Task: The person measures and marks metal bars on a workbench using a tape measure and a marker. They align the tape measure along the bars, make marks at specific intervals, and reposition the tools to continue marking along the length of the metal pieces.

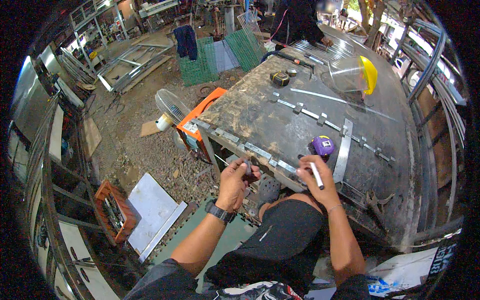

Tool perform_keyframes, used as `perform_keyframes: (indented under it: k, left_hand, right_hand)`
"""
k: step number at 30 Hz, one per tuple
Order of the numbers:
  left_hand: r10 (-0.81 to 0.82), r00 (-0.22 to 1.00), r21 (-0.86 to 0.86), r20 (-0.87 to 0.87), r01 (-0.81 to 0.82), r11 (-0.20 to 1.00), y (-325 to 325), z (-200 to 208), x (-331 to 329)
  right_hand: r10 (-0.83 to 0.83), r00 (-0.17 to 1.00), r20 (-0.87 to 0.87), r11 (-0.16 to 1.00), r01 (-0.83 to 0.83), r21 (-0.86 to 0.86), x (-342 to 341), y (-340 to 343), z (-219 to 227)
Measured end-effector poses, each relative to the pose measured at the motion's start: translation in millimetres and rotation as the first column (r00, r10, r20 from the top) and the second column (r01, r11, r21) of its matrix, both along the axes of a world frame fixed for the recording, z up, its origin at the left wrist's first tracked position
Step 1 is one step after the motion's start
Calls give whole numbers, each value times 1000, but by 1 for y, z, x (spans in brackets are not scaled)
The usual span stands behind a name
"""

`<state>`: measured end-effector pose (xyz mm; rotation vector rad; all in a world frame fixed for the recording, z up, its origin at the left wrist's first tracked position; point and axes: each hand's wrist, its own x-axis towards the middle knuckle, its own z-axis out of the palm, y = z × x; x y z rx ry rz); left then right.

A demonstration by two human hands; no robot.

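My left hand (234, 185) is beside the near left edge of the workbench (245, 112), its fingers closed on a small grey metal piece (247, 167). Over the bench edge, my right hand (317, 182) grips a white marker (316, 175) with a dark end. Short metal strips (257, 151) lie in a row along the edge between the hands. Just beyond my right hand sits a purple tape measure (323, 145), next to a flat metal bar (344, 152). Farther in, a thin rod (311, 114) with several small metal blocks along it crosses the benchtop.
On the bench also lie a yellow-and-black tape measure (280, 78), a long thin strip (325, 97) and a yellow-topped face shield (369, 75). A person in dark clothes (295, 22) is at its far end. A fan (171, 103) and an orange frame (202, 110) stand left of it.
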<state>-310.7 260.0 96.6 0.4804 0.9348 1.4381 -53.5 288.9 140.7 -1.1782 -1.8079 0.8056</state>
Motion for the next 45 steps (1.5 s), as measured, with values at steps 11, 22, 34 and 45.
perform_keyframes:
  k: [11,22,34,45]
  left_hand:
    - [216,941,123,-259,-190,974,45,8,45]
    - [411,613,560,-675,62,826,16,127,64]
    - [116,785,513,-609,278,812,-4,125,143]
    - [89,646,598,-758,634,490,99,227,151]
  right_hand:
    - [17,985,-173,995,-34,-97,-9,4,-2]
    - [-95,948,-303,988,126,87,46,-37,92]
    - [-384,707,-594,860,508,48,29,-88,49]
    - [-316,776,-546,714,573,402,54,-99,84]
